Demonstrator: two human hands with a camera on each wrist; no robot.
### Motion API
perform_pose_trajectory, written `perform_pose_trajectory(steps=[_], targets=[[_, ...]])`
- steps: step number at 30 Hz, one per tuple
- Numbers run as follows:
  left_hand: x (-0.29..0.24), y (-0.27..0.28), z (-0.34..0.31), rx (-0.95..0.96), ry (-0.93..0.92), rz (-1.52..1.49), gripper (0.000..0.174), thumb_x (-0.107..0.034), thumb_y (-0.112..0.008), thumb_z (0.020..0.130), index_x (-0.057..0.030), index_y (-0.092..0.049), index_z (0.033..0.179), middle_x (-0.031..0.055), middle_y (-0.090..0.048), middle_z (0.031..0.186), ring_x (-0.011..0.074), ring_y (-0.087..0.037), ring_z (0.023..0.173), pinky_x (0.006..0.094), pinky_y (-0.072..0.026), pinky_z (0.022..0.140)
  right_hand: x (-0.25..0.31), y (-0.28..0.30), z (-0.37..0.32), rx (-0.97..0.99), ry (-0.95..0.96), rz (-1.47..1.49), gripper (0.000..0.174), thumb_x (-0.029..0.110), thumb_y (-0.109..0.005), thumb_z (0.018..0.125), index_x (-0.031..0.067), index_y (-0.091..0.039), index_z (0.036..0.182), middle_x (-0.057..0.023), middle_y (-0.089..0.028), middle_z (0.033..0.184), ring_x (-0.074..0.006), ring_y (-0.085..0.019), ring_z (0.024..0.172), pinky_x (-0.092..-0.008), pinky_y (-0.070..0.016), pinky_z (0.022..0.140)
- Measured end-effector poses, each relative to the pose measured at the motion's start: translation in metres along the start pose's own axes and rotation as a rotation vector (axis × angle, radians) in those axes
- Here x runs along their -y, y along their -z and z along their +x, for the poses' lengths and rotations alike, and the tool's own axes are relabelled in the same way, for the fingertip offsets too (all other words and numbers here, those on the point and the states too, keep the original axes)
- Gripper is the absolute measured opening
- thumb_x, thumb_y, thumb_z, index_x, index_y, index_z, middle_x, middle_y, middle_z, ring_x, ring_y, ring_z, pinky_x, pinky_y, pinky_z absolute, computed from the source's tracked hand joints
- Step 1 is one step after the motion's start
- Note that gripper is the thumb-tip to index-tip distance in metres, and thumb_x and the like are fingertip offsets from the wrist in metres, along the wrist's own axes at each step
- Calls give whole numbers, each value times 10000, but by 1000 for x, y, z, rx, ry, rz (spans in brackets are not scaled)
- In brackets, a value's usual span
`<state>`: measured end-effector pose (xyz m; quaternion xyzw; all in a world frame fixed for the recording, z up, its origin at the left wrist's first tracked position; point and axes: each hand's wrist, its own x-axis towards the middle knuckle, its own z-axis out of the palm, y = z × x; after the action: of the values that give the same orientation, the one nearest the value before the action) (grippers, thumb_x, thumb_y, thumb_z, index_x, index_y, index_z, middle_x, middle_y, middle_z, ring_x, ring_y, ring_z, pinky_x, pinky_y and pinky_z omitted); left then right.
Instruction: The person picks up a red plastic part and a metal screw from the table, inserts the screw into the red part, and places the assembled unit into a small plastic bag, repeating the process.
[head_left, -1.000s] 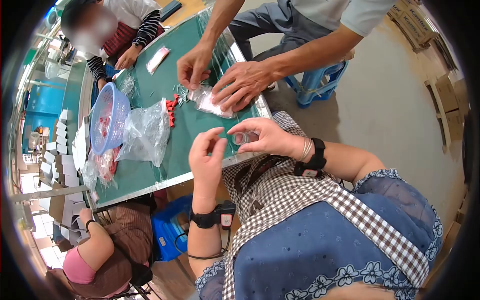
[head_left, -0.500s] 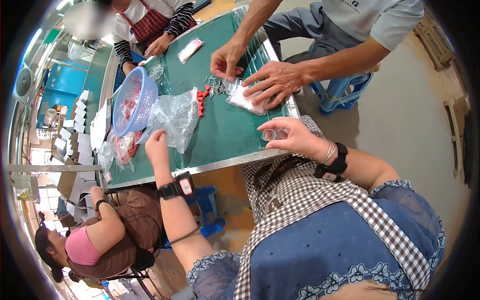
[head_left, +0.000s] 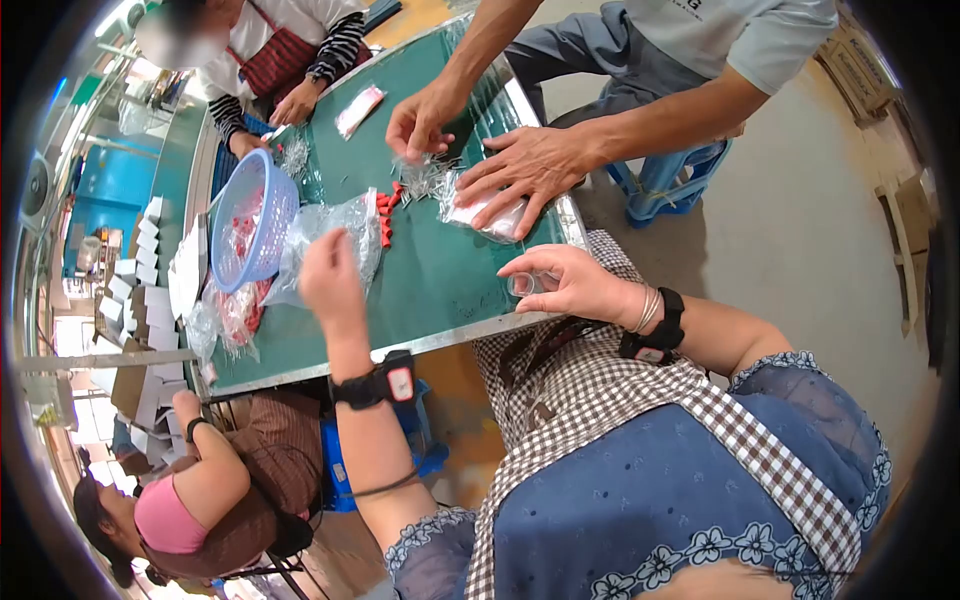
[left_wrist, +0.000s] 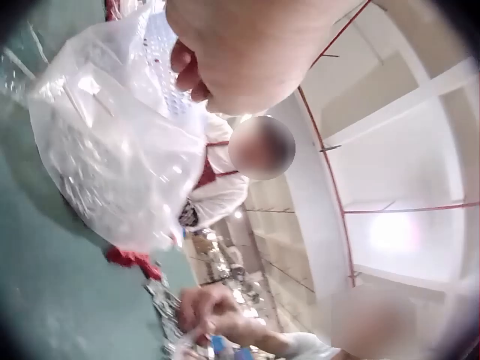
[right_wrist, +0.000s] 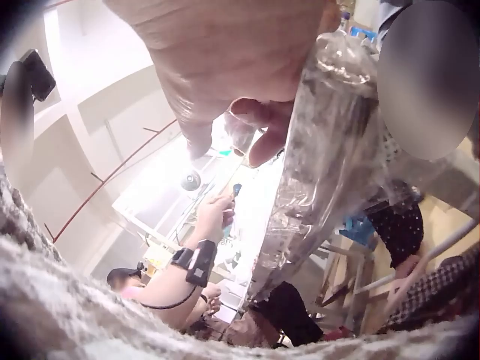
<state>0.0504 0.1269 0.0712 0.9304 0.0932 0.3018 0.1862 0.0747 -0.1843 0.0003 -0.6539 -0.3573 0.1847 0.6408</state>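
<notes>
In the head view my right hand (head_left: 572, 285) holds a small clear round container (head_left: 521, 286) between thumb and fingers, close above the table's near edge. My left hand (head_left: 332, 285) is raised over the near side of a clear plastic bag (head_left: 350, 240), its fingers curled. In the left wrist view the bag (left_wrist: 120, 157) bulges below and beside the left hand (left_wrist: 232, 52). I cannot tell whether those curled fingers hold anything small. Short red pieces (head_left: 385, 222) lie beside the bag.
A lavender basket (head_left: 278, 235) stands tilted at the left, with a bag of red items (head_left: 240, 310) by it. Across the table (head_left: 440, 290), another person's hands (head_left: 530, 175) work at a clear packet and small grey pieces (head_left: 425, 182). Someone else sits at the far corner.
My left hand moved from beside the right hand to the plastic bag, then lifted slightly from it with fingers curled. The right hand keeps holding the clear container. The head view has shifted.
</notes>
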Motion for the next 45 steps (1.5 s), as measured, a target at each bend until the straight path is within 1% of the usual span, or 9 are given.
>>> perform_pose_trajectory(steps=[11, 21, 25, 27, 29, 33, 36, 38, 45], targets=[[-6, -101, 40, 375, -134, 425, 188, -104, -568, 873, -72, -664, 1032, 156, -647, 998, 361, -634, 909, 456, -507, 792, -3, -1, -2, -25, 40, -38, 394, 235, -771, 806, 73, -653, 1144, -28, -637, 905, -144, -580, 768, -276, -474, 679], [11, -101, 40, 308, -202, 503, 92, -116, -599, 806, -34, -637, 823, 161, -635, 857, 354, -650, 774, 443, -534, 679, -2, 3, -2, -1, 16, -89, 415, 251, -771, 800, 86, -651, 1162, -28, -646, 905, -160, -585, 772, -292, -486, 685], [1, -80, 23, 68, -223, 210, 107, -113, -636, 799, -40, -667, 870, 86, -652, 835, 256, -615, 657, 357, -500, 592, -4, 4, -2, -26, 16, -58, 439, 260, -773, 798, 76, -642, 1174, -25, -643, 911, -157, -581, 766, -289, -482, 689], [-48, -44, 3, 409, 420, -567, 133, -87, -615, 856, -26, -677, 957, 34, -657, 832, 87, -572, 653, 237, -449, 543, -5, 3, -2, -45, 48, -15, 456, 265, -778, 792, 75, -637, 1183, -25, -639, 925, -152, -578, 768, -286, -481, 690], [-85, -20, -29, 573, 377, -750, 123, -31, -593, 889, -8, -665, 987, -9, -629, 820, 14, -517, 664, 167, -382, 508, -4, 4, -1, -53, 48, -8, 472, 271, -784, 785, 77, -634, 1189, -26, -637, 933, -153, -582, 781, -289, -486, 701], [-121, -13, -67, 634, -19, -635, 192, 83, -613, 845, 11, -659, 1017, 8, -628, 933, 52, -569, 724, 181, -443, 601, 1, 6, -2, -8, -30, 15, 494, 272, -798, 768, 81, -634, 1192, -36, -633, 939, -160, -585, 804, -291, -495, 714], [-120, -13, -73, 655, 2, -606, 206, 66, -610, 862, 10, -649, 1056, 29, -638, 958, 70, -591, 765, 192, -451, 603, -4, 4, -2, -36, -8, 32, 483, 259, -800, 772, 76, -636, 1188, -54, -631, 942, -165, -598, 831, -284, -501, 720], [-106, -23, -79, 474, 305, -893, 215, 50, -616, 876, 13, -640, 1086, 48, -642, 966, 89, -599, 794, 205, -457, 615, -7, 1, -3, -56, 27, 22, 480, 259, -800, 774, 69, -638, 1183, -57, -631, 941, -168, -601, 839, -284, -503, 723], [-121, -46, -92, 341, 111, -974, 125, 17, -618, 902, 34, -640, 1024, 74, -646, 1022, 126, -611, 860, 221, -482, 753, -3, 3, -3, -45, -40, -5, 487, 263, -800, 771, 42, -637, 1173, -80, -645, 968, -189, -615, 877, -306, -500, 782]])
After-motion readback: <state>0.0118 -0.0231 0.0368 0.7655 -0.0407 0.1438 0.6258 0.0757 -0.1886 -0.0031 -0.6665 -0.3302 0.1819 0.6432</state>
